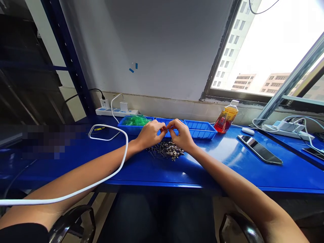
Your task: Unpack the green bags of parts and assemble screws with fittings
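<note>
My left hand (152,132) and my right hand (180,133) meet fingertip to fingertip above the blue table (202,170). Both are closed in a pinch around something small and dark, too tiny to identify. Beneath them lies a loose pile of small metal parts (167,150), with thin pin-like pieces on its left side and chunkier shiny ones on its right. Just behind the hands stands a row of blue trays. Green plastic (136,120) fills the left tray (130,129); the right tray (202,130) has ribbed compartments. The hands partly hide the middle tray (165,120).
A white cable (126,148) loops over my left forearm. Behind the trays at left lies a power strip (116,111). To the right are a drink bottle (226,117), a phone (260,149), a white oval object (248,131) and another power strip (288,130) with tangled cables.
</note>
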### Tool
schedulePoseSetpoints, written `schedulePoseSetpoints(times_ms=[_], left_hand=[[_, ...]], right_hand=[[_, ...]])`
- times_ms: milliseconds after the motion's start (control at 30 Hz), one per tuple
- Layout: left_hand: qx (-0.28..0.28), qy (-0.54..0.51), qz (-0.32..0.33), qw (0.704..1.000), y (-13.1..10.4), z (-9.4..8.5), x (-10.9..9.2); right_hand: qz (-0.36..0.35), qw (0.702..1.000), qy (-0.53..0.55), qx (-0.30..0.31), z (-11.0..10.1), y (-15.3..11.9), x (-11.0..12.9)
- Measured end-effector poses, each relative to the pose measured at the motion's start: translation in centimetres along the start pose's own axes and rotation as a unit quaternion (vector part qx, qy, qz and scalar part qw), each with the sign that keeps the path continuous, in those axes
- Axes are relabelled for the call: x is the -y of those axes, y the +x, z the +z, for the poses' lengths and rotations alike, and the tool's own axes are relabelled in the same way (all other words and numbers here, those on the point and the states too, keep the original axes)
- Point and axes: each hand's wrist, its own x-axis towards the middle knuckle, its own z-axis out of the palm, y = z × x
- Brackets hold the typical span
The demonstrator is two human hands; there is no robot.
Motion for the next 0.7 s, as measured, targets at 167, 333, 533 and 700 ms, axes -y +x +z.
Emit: schedulePoseSetpoints(times_ms=[167,333,533,700], left_hand=[[0.004,-0.002,-0.001,1.0,-0.04,0.14,0.06],[0.0,-0.009,-0.026,1.0,0.02,0.27,-0.01],[0.001,-0.032,-0.05,0.998,0.1,0.25,-0.15],[-0.006,-0.012,-0.043,0.999,0.13,0.35,-0.12]], right_hand=[[0.006,1.0,-0.019,0.013,-0.14,0.07,0.31],[-0.014,1.0,-0.015,0.018,-0.2,0.08,0.54],[-0.005,1.0,0.002,0.008,-0.08,-0.02,0.25],[0.01,1.0,-0.016,0.008,-0.06,-0.02,0.18]])
